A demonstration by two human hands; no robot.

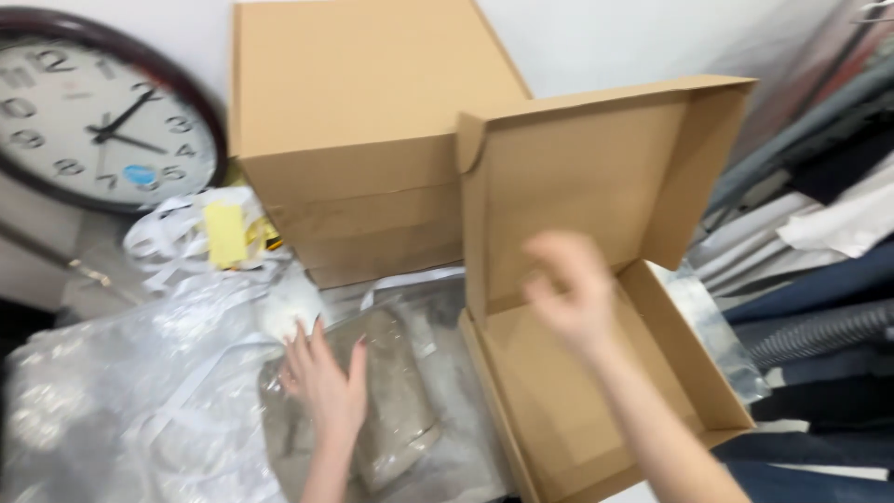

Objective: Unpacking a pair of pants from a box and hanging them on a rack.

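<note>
White wall backs a crowded work surface in the head view, with a round wall clock (98, 112) leaning at the far left and a stack of closed cardboard boxes (358, 140) standing against the wall at the middle. Crumpled clear plastic wrap (112, 401) covers the near left of the surface, with white ribbon (172, 242) and a yellow slip lying behind it. Folded clothes (819, 270) pile up at the right edge.

An open cardboard box (596, 326) sits right of centre, its lid standing upright. The right hand (570, 289) hangs blurred above the box's inside, fingers loosely spread, gripping nothing. The left hand (324, 382) lies flat and open on a beige item in a clear plastic bag (400, 410), just left of the open box.
</note>
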